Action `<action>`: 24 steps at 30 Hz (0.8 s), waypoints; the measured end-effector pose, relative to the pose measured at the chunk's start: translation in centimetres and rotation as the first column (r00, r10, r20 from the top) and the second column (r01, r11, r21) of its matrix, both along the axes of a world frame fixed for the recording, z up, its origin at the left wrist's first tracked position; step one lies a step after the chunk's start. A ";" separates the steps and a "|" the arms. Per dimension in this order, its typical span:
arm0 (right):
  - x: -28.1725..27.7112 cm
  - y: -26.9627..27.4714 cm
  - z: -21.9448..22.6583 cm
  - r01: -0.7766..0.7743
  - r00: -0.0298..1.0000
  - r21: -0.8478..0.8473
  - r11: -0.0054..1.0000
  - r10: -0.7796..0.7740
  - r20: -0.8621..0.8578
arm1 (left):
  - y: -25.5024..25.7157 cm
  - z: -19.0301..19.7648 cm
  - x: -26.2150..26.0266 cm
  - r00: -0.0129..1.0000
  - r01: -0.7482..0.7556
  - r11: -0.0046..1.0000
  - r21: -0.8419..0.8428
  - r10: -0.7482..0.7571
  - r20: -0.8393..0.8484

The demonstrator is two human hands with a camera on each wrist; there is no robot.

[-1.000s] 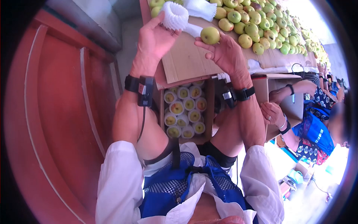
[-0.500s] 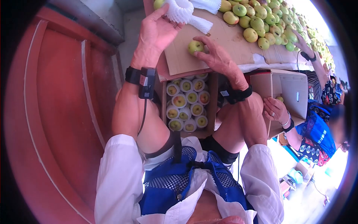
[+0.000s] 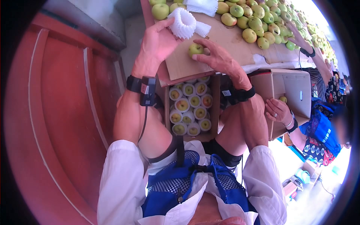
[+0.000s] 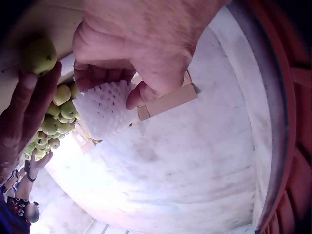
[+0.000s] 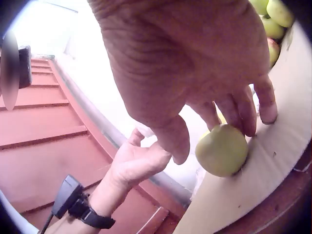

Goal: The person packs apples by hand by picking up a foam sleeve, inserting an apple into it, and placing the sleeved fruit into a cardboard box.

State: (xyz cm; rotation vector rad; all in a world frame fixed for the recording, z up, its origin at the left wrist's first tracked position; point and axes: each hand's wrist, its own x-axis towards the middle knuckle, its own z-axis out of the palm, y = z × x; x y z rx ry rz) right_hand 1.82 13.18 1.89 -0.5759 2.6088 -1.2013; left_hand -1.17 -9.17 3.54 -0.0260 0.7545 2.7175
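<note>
A white foam fruit net (image 3: 183,24) is held between the thumb and fingers of my left hand (image 3: 159,41), over the back left of the cardboard. In the left wrist view the net (image 4: 105,109) hangs from the fingers, its opening spread. My right hand (image 3: 221,58) has its thumb and fingers around a green apple (image 3: 196,49), low over the cardboard sheet (image 3: 183,62). The right wrist view shows this apple (image 5: 222,150) at the fingertips, close to the cardboard. Below, between the knees, a carton (image 3: 214,112) holds several apples in foam nets (image 3: 194,101).
Loose apples (image 3: 255,24) are heaped at the back right, with a few more apples (image 3: 160,11) at the back left. More foam nets (image 3: 202,5) lie nearby. A second carton (image 3: 262,88) and another person's hand (image 3: 279,110) are at right; a red door (image 3: 56,112) is at left.
The right hand has brought its apple left and down toward the cardboard and turned from palm up to reaching over it. The left hand still holds the net, shifted slightly.
</note>
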 end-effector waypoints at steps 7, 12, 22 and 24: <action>0.4 0.1 4.7 0.255 0.943 -0.413 0.875 -0.131 0.305 | 0.8 0.0 0.6 0.977 0.190 0.982 -0.002 -0.190 -0.095; -0.8 0.2 4.1 0.339 0.869 -0.590 0.733 -0.004 0.495 | 1.3 -0.8 0.3 0.943 0.303 0.951 -0.069 -0.309 -0.120; -2.7 2.0 2.0 0.318 0.797 -0.850 0.420 0.367 0.479 | 1.9 -0.1 0.7 0.943 0.276 0.950 -0.147 -0.297 -0.150; -2.7 2.0 2.1 0.313 0.786 -0.871 0.380 0.411 0.462 | 1.9 -0.3 0.7 0.951 0.259 0.953 -0.155 -0.280 -0.132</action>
